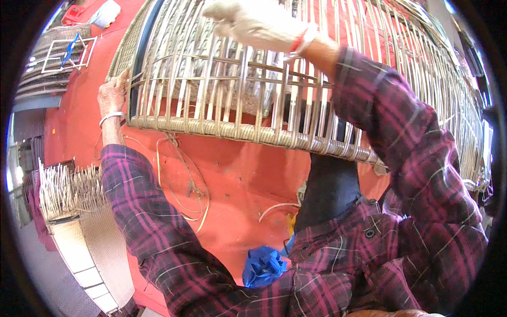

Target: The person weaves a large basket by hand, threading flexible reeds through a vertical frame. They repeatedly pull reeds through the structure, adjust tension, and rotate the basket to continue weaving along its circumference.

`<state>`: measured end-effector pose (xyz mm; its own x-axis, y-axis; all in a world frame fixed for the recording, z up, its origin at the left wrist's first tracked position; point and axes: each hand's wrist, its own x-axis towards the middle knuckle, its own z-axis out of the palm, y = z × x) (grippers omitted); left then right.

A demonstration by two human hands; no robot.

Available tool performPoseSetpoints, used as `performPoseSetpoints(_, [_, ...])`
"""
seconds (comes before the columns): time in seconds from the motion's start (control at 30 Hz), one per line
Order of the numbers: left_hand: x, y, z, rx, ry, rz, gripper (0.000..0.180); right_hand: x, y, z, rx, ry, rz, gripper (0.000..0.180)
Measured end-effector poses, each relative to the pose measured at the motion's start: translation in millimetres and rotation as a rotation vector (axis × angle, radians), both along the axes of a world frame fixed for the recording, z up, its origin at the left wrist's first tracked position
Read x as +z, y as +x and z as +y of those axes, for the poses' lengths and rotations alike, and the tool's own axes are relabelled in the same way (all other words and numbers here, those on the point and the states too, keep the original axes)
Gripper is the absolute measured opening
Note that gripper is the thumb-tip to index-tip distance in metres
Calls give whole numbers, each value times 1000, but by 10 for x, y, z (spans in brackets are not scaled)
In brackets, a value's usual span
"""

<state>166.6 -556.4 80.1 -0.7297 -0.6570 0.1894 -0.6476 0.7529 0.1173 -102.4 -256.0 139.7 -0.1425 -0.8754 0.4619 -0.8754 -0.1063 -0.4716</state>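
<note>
A large open-weave rattan frame, curved like a chair or basket shell, fills the upper middle, with upright canes and a wound rim along its lower edge. My left hand grips its left edge, fingers curled round an upright cane beside a dark tube. My right hand, in a pale glove, rests on top of the canes near the upper edge, fingers bent over them. Both arms wear purple plaid sleeves.
The floor is red, with loose cane strips curling on it. A blue crumpled bag lies near my lap. A half-woven cane panel is at the left, and a white wire frame at upper left.
</note>
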Motion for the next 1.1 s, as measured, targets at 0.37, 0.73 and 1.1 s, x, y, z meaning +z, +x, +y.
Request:
performPoseSetpoints(0.37, [65, -118, -169, 177, 40, 112, 48, -19, 153, 1587, -222, 356, 173, 13])
performPoseSetpoints(0.73, [185, -443, -607, 266, -258, -179, 58, -253, -203, 1270, -200, 280, 325, 14])
performPoseSetpoints(1.1, [238, -861, -845, 325, -198, -122, 70, -261, -746, 793, -191, 233, 370, 14])
